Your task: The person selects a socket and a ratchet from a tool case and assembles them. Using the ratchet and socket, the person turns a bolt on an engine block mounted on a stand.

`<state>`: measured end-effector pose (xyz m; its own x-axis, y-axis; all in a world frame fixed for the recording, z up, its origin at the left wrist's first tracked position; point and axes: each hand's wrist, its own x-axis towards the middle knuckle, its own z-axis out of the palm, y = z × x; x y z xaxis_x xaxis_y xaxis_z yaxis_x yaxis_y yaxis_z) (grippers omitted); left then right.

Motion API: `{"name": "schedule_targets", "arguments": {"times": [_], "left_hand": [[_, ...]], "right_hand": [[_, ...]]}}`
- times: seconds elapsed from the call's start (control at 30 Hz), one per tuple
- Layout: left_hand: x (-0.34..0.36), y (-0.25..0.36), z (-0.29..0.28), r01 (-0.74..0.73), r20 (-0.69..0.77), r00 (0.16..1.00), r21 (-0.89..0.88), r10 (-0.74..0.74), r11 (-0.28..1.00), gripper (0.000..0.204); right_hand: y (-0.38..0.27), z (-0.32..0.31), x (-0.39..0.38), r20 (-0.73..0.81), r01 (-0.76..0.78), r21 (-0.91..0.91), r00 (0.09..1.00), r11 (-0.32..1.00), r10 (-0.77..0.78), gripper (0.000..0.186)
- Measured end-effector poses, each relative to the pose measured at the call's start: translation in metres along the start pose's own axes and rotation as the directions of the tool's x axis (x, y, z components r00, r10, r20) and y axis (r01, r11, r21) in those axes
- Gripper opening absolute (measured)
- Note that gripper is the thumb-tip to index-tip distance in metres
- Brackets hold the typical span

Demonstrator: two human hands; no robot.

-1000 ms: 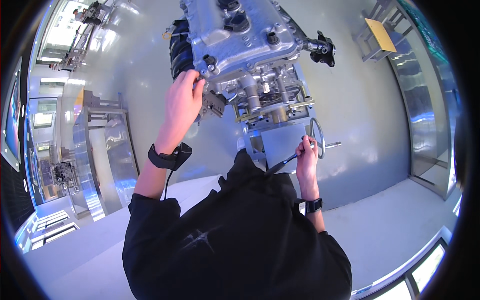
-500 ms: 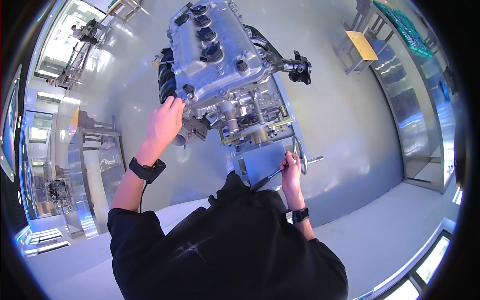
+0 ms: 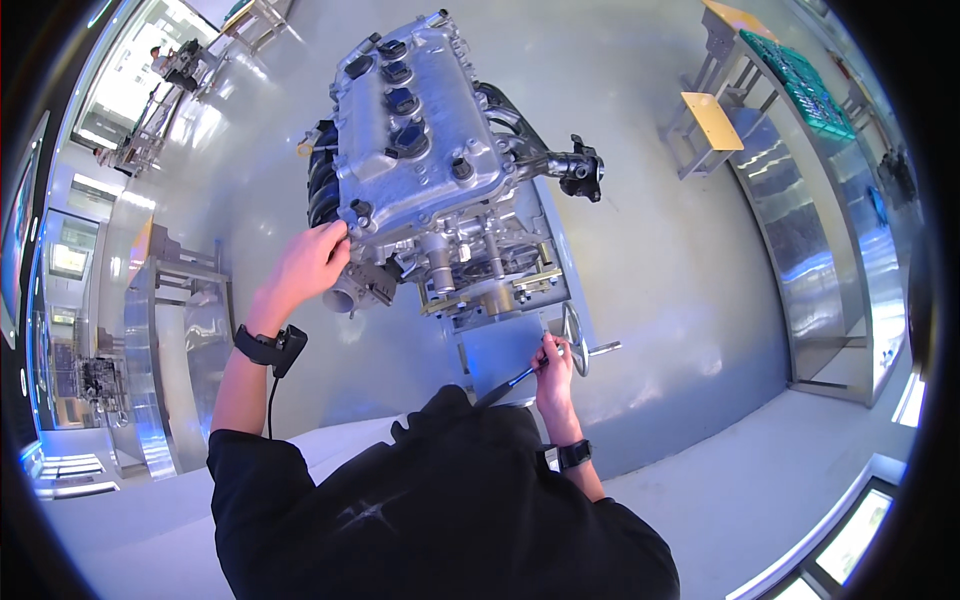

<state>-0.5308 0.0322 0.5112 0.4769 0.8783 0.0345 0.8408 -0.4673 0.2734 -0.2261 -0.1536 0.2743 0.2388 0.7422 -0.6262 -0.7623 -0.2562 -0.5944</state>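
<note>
A silver car engine with several black ignition coils along its top stands in front of me. My left hand is at the near left corner of its cover, fingers curled together against the edge; the fingertips are partly hidden. Lower and to the right, my right hand is closed around the metal end of a ratchet wrench. The wrench's dark handle slants down left towards my black shirt. Just beside my right hand is a handwheel with a crank grip, on the engine stand.
Black intake pipes run down the engine's left side; a black-ended pipe juts out at right. Metal workbenches flank me, the right one bearing a green tray. A yellow-topped stool stands near it. Other engines are at far left.
The whole view has shifted a little, so the engine front and my right hand appear lower and further left. Both hands keep their places at the engine corner and on the wrench.
</note>
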Motion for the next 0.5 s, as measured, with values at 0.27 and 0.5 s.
{"name": "schedule_targets", "arguments": {"times": [0.27, 0.5], "left_hand": [[-0.001, 0.009, -0.003, 0.135, 0.055, 0.989, 0.080, -0.140, 0.988, 0.018], [-0.015, -0.002, 0.014, -0.032, -0.148, 0.989, -0.018, 0.029, 0.999, 0.013]], "right_hand": [[0.002, 0.003, -0.002, -0.039, 0.029, 0.005, 0.999, 1.000, -0.029, 0.015], [0.006, -0.007, -0.002, -0.006, 0.083, -0.044, 0.996, 0.996, -0.083, 0.015]]}}
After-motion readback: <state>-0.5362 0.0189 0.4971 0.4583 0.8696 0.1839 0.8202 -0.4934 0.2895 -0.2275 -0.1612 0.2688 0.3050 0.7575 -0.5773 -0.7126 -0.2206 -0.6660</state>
